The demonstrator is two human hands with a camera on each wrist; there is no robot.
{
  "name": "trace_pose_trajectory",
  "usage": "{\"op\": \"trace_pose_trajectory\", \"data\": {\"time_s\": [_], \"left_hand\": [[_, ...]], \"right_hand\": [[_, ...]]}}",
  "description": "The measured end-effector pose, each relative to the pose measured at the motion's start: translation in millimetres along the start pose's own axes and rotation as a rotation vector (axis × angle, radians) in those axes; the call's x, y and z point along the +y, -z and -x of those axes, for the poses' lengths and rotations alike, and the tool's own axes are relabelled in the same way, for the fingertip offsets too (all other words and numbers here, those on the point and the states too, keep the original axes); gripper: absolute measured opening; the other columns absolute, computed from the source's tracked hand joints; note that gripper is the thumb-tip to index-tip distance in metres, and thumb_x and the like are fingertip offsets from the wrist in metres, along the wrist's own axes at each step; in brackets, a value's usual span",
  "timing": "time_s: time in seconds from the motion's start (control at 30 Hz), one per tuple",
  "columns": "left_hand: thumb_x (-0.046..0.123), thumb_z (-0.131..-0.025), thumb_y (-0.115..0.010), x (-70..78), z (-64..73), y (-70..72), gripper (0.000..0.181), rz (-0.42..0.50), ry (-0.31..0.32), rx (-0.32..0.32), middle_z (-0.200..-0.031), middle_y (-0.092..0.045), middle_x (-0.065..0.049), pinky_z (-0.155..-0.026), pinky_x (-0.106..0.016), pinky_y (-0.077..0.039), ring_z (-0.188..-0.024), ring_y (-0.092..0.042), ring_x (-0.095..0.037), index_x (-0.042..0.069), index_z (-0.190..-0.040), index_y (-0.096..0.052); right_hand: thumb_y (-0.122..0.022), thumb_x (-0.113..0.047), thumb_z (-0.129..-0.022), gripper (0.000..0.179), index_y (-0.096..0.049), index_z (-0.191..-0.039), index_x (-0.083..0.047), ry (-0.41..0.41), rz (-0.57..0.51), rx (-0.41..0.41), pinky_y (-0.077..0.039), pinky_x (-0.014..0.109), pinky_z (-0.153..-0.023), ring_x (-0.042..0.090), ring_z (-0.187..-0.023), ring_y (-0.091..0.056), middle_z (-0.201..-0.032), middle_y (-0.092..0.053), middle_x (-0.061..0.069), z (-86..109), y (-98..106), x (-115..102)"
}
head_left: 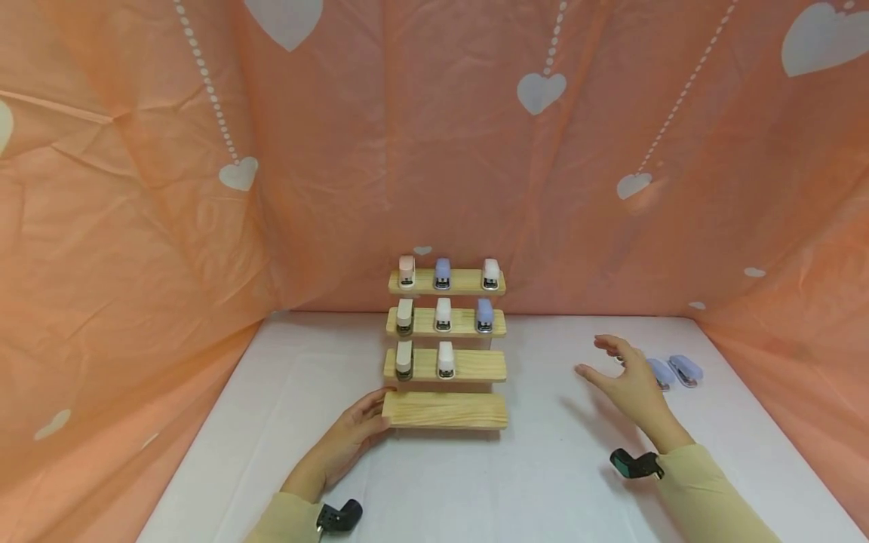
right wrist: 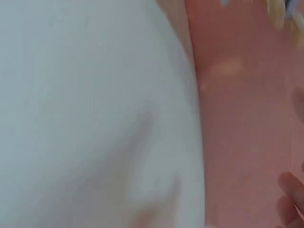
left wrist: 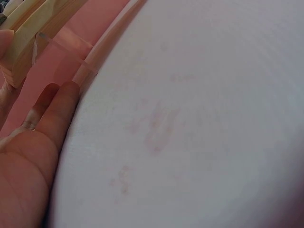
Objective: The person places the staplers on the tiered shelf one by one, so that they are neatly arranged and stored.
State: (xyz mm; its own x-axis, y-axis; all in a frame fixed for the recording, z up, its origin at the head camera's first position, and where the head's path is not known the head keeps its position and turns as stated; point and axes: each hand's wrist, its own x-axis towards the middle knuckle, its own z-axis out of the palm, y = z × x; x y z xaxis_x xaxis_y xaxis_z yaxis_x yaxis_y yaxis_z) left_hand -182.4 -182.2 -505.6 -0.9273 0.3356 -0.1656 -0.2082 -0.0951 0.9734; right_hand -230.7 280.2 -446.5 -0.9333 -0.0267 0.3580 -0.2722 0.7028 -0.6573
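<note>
A tiered wooden display rack (head_left: 444, 411) stands mid-table, and my left hand (head_left: 349, 437) grips the left end of its lowest board. In the left wrist view, the thumb and a finger pinch the board end (left wrist: 19, 61). Small staplers line the upper boards: a pink one (head_left: 406, 272), lavender ones (head_left: 443, 274) and white or cream ones (head_left: 445, 360). My right hand (head_left: 631, 388) hovers over the table on the right, thumb and fingers spread, holding nothing. Beside it lie lavender staplers (head_left: 686, 370), one partly hidden behind the hand.
A white cloth (head_left: 543, 483) covers the table. Pink-orange curtains with pale hearts (head_left: 441, 151) hang behind it and along both sides. A black wrist camera (head_left: 634, 464) sits by the right sleeve, another (head_left: 339, 516) by the left one.
</note>
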Motion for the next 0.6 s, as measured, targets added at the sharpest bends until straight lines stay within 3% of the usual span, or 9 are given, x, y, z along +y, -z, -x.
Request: {"op": "trace_pose_trajectory", "data": {"time_s": [0.27,0.6], "left_hand": [[0.017,-0.092,-0.063,0.6,0.8,0.3,0.070,0.010,0.002,0.001,-0.150,-0.032,-0.022,-0.109,-0.035,-0.037,-0.133,-0.040,-0.029,0.005,-0.151,-0.028],[0.019,-0.092,-0.063,1.5,2.0,-1.2,0.071,0.002,0.004,0.008,-0.150,-0.032,-0.023,-0.108,-0.035,-0.036,-0.133,-0.039,-0.030,0.005,-0.151,-0.027]], "right_hand": [[-0.072,-0.050,-0.082,0.089,-0.035,-0.146,-0.001,-0.155,0.032,0.003,-0.030,0.070,-0.097,0.050,-0.130,-0.032,-0.142,-0.039,0.029,3.4,33.0,30.9],[-0.066,-0.055,-0.085,0.094,-0.029,-0.149,0.001,-0.297,0.067,-0.018,-0.024,0.073,-0.098,0.057,-0.130,-0.021,-0.146,-0.029,0.035,9.5,40.4,60.3]]}}
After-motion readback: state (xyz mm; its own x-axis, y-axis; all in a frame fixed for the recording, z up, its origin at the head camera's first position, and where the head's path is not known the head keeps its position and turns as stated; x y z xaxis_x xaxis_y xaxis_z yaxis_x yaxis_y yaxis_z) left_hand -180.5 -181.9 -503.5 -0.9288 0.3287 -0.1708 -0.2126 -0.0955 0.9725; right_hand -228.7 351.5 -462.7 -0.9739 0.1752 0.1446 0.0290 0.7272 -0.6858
